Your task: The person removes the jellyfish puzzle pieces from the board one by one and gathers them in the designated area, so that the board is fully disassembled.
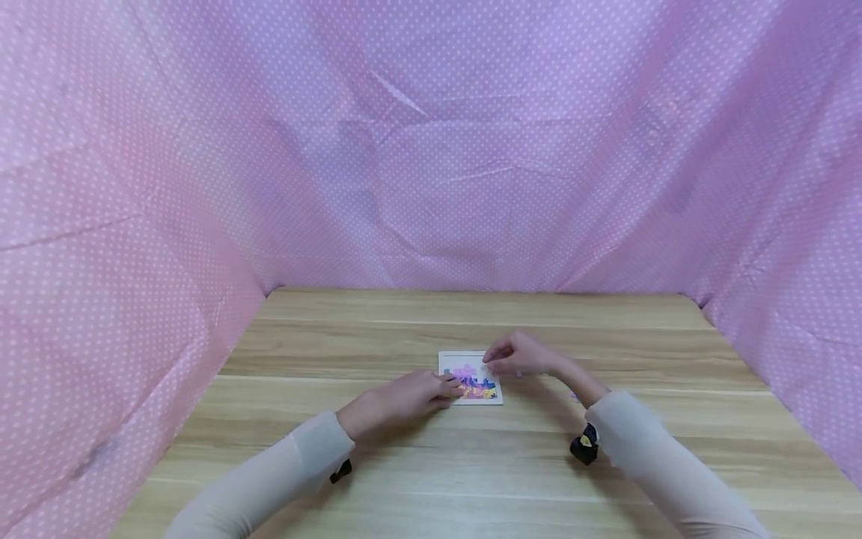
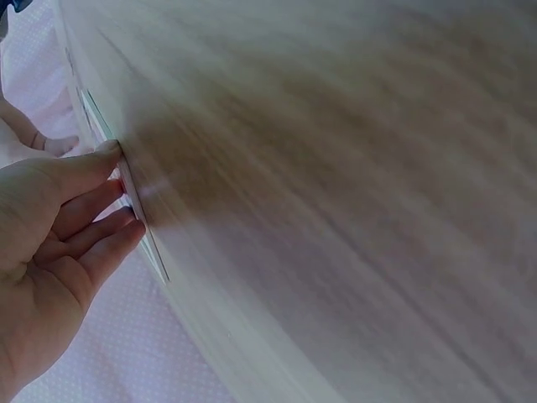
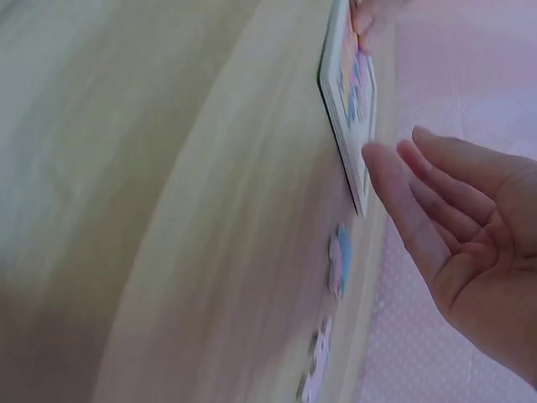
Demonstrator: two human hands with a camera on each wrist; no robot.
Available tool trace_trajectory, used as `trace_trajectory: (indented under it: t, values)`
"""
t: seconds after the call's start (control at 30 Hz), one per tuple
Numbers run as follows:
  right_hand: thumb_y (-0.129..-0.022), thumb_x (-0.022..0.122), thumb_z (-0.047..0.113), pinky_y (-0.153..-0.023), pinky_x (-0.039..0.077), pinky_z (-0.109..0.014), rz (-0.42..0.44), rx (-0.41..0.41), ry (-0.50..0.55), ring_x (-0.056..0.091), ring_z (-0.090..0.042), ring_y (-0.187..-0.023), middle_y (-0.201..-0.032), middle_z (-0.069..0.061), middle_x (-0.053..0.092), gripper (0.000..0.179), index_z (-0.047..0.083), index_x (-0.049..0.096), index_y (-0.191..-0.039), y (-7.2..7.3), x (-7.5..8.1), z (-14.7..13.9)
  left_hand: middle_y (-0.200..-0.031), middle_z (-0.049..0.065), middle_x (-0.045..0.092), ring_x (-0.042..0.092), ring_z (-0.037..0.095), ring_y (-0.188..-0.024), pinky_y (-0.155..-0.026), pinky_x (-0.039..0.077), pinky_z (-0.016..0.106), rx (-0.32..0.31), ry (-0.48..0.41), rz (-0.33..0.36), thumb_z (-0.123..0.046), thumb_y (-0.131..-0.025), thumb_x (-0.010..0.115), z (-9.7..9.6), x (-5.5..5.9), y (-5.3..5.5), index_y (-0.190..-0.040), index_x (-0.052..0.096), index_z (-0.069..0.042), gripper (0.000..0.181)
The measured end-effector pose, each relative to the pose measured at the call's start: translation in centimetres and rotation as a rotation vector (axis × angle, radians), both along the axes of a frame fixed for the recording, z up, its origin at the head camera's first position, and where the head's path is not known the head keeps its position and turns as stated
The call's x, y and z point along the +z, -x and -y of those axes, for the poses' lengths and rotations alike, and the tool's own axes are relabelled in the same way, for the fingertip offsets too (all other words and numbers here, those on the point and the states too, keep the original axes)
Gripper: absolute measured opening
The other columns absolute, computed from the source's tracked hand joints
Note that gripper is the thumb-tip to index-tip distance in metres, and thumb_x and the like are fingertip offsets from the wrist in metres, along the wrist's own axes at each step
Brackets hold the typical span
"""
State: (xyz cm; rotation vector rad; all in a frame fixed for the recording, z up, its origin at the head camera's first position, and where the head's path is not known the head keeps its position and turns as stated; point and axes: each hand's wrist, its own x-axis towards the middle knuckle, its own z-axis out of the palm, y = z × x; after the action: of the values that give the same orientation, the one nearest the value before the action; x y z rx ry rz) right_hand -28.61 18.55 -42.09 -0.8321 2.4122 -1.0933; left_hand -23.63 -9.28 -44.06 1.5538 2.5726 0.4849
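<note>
A white-framed jigsaw board lies on the wooden table, with purple, blue and yellow pieces fitted over its lower part and a bare pale area above. My left hand rests at the board's left side; its thumb and fingertips touch the edge in the left wrist view. Over the board's upper right corner hovers my right hand. In the right wrist view its fingers are loosely bent beside the board's rim, thumb apart, with nothing seen between them.
A pink and blue puzzle piece and a pale purple one lie on the table beside the board, below my right hand. Pink dotted cloth hangs around the table's back and sides.
</note>
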Motion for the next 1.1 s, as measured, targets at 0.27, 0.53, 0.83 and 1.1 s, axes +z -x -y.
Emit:
trace_trajectory:
  t: [0.27,0.53,0.83,1.1]
  values:
    - [-0.092,0.069,0.006,-0.079,0.054,-0.027,-0.064,0.057,-0.059,0.066,-0.015,-0.089,-0.101,-0.009,0.074,0.023,-0.005,0.071,-0.112,0.5,-0.6,1.7,-0.129,0.004,0.067,0.062,0.006,-0.106,-0.093,0.05,0.021,0.001,0.031,-0.05,-0.012,-0.104,0.056,-0.3,-0.2,0.2,-0.132,0.067,-0.009,0.03]
    - [-0.084,0.078,0.0,-0.073,0.054,-0.022,-0.074,0.045,-0.036,0.063,-0.01,-0.078,-0.086,-0.005,0.07,0.017,-0.006,0.071,-0.098,0.2,-1.6,3.2,-0.088,-0.003,0.065,0.047,0.002,-0.071,-0.064,0.041,0.011,-0.009,-0.002,0.019,-0.009,-0.101,0.061,-0.4,-0.6,0.3,-0.109,0.072,-0.009,0.014]
    - [-0.078,0.084,0.002,-0.06,0.049,-0.022,-0.122,-0.121,-0.134,0.056,-0.01,-0.067,-0.075,-0.001,0.062,0.023,0.0,0.065,-0.089,-0.3,-2.0,4.6,-0.11,0.001,0.072,0.057,0.005,-0.081,-0.075,0.047,0.013,-0.023,-0.03,0.005,-0.006,-0.098,0.065,-0.4,-0.2,0.1,-0.121,0.074,-0.007,0.025]
    - [-0.082,0.08,0.003,-0.06,0.043,-0.021,-0.14,-0.044,-0.108,0.049,-0.008,-0.066,-0.073,0.001,0.056,0.02,-0.003,0.065,-0.093,0.2,-1.9,4.5,-0.118,0.003,0.071,0.059,0.003,-0.084,-0.078,0.047,0.01,0.016,-0.015,0.05,-0.009,-0.099,0.064,-0.3,0.2,0.2,-0.124,0.072,-0.009,0.026]
